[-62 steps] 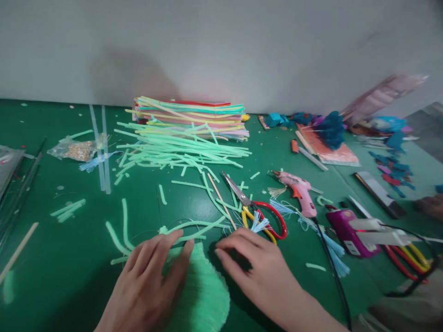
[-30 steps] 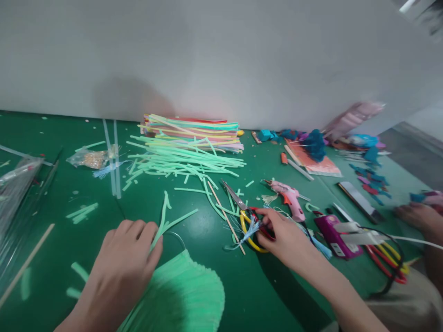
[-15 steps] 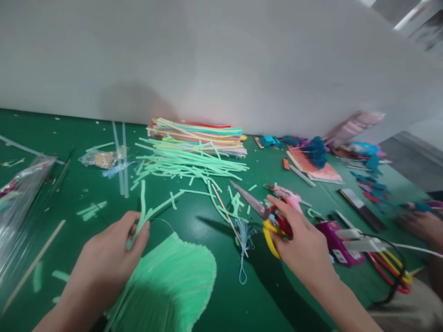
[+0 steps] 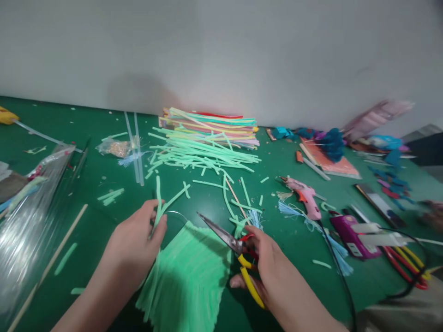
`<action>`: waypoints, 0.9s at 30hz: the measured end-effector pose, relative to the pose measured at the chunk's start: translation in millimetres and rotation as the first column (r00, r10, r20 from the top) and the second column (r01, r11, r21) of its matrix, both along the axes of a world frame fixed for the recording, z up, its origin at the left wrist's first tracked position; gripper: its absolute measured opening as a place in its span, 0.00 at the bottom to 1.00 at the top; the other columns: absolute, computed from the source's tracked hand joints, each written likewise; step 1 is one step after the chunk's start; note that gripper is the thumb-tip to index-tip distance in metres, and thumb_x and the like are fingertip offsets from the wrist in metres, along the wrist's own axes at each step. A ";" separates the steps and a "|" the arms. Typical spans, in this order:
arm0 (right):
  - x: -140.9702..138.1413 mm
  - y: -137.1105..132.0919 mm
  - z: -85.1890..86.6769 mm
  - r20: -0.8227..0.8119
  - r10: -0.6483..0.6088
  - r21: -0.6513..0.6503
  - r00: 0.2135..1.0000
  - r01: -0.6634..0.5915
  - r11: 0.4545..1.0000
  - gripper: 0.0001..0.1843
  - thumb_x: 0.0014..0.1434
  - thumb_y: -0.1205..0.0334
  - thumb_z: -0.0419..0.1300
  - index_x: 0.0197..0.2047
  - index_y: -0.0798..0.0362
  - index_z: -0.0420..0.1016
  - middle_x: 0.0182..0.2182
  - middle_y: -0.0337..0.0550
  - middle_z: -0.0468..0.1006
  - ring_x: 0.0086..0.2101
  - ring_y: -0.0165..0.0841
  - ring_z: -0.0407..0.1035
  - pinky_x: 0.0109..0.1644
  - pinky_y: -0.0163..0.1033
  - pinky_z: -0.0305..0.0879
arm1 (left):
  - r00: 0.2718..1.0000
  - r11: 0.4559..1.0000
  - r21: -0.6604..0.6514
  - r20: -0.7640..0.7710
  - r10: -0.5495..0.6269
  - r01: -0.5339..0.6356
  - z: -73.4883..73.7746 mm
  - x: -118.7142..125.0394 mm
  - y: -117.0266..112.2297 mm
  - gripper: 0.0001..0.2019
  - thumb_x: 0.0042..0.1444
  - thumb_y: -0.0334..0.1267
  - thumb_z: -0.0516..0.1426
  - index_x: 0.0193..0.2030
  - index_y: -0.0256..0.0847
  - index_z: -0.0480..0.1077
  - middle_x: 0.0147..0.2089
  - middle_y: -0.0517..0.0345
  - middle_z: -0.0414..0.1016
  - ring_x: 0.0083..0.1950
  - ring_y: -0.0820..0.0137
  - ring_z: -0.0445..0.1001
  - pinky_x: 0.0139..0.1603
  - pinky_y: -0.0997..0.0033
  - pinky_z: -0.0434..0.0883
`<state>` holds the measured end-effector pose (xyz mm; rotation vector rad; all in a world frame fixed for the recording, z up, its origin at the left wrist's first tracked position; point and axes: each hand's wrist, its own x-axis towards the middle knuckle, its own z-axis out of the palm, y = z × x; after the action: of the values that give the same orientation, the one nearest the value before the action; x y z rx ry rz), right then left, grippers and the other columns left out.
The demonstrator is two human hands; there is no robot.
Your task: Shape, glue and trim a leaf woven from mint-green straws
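My left hand (image 4: pixel 143 240) is closed on the joined ends of green pipe cleaners (image 4: pixel 159 196), which stick up past my fingers. From that grip hangs a flat green fan-shaped piece (image 4: pixel 194 272) made of pipe cleaners laid side by side; a thin wire curves out at its top. In my right hand (image 4: pixel 268 267) are scissors (image 4: pixel 224 237) with red and yellow handles, their blades pressed together and pointing up and left above the green piece. Behind both hands lies a heap of loose green pipe cleaners (image 4: pixel 207 154).
A bundle of multicoloured pipe cleaners (image 4: pixel 214 122) lies by the wall. On the right are a pink glue gun (image 4: pixel 306 198) with its cord, a purple power strip (image 4: pixel 353 235) and another person's hand (image 4: pixel 434 214). Clear plastic wrap (image 4: pixel 38 216) and a wooden stick (image 4: pixel 55 258) lie left.
My right hand has brought the scissors left and lower, over the green piece. The view has swung slightly, uncovering the glue gun. My left hand keeps its grip.
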<state>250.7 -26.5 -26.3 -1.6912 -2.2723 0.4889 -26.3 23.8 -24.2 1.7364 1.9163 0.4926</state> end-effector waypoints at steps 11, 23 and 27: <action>2.4 5.0 2.8 0.141 0.238 0.284 0.961 -0.269 0.920 0.23 0.64 0.62 0.56 0.62 0.50 0.65 0.43 0.50 0.76 0.36 0.38 0.77 0.31 0.39 0.75 | 0.996 0.996 -0.093 0.087 0.028 -0.020 -1.4 0.2 -0.5 0.20 0.61 0.49 0.47 0.55 0.43 0.64 0.20 0.69 0.66 0.20 0.68 0.68 0.25 0.70 0.62; -6.5 3.3 -0.7 0.031 0.184 0.141 0.982 -0.186 0.972 0.23 0.64 0.59 0.57 0.61 0.51 0.69 0.46 0.51 0.76 0.42 0.40 0.77 0.38 0.43 0.78 | 1.000 0.994 -0.107 0.005 -0.024 0.024 -8.2 -4.2 0.1 0.10 0.62 0.48 0.46 0.40 0.47 0.62 0.18 0.70 0.61 0.20 0.67 0.65 0.26 0.69 0.58; -8.9 2.0 -2.0 0.001 0.139 0.113 0.990 -0.138 0.984 0.22 0.63 0.60 0.57 0.61 0.49 0.70 0.47 0.50 0.77 0.42 0.39 0.77 0.40 0.44 0.78 | 0.999 0.993 -0.112 -0.028 -0.045 0.041 -8.8 -3.8 0.0 0.10 0.62 0.48 0.45 0.34 0.48 0.59 0.17 0.70 0.58 0.20 0.68 0.62 0.25 0.70 0.56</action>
<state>241.8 -24.5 -28.3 -1.4832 -2.3756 0.3863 -30.1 23.8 -33.0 1.7182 1.8853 0.3387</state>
